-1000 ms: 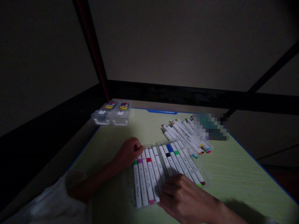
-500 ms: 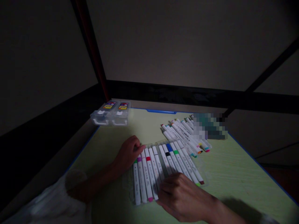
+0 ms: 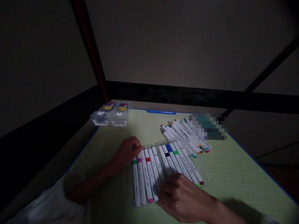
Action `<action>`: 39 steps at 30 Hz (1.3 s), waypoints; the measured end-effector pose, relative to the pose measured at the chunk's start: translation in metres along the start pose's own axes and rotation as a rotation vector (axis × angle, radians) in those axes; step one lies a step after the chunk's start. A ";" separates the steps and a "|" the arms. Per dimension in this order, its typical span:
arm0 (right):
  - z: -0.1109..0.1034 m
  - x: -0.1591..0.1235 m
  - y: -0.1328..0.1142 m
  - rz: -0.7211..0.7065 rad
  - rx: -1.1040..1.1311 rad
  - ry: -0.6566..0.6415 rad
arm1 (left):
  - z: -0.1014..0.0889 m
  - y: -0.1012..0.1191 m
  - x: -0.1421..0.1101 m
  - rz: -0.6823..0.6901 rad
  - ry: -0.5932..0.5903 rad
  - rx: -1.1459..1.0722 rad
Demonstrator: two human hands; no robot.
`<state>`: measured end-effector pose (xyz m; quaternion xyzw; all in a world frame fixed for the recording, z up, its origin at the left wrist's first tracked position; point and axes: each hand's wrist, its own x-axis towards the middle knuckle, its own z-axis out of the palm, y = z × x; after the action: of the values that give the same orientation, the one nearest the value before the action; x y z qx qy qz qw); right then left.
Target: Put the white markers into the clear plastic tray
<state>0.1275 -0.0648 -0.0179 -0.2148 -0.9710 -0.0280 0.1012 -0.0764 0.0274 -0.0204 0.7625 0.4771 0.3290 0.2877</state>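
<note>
An open clear plastic case (image 3: 205,177) lies in front of me, with white markers (image 3: 153,177) side by side in its two halves. Their caps and bands are green, purple, red, black and blue. My left hand (image 3: 128,151) rests at the case's far left corner, fingers curled and thumb against the marker tops; what they grip is hidden. Over the near middle of the case, my right hand (image 3: 181,197) covers the lower marker ends. Its fingers are bent and closed, and the fingertips are out of sight.
A loose pile of markers (image 3: 182,133) lies behind the case on the right, beside a blurred-out greenish item (image 3: 209,126). Two clear cases with handles (image 3: 109,114) stand at the table's far left corner. The pale green table (image 3: 235,174) has a blue edge; walls rise behind.
Both hands stay almost in place on the case and markers. The whole view has shifted very slightly; nothing is visibly picked up or let go.
</note>
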 end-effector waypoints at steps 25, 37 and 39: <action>0.004 0.000 0.000 0.005 -0.028 0.003 | -0.017 0.005 0.009 -0.268 -0.268 -0.469; 0.006 -0.001 -0.002 -0.008 -0.074 0.118 | -0.010 0.005 0.010 -0.306 -0.193 -0.527; 0.006 0.000 -0.002 -0.005 -0.074 0.156 | -0.007 0.007 0.009 -0.310 -0.189 -0.519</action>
<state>0.1258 -0.0662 -0.0239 -0.2129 -0.9590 -0.0809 0.1687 -0.0746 0.0338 -0.0086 0.6088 0.4591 0.3197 0.5625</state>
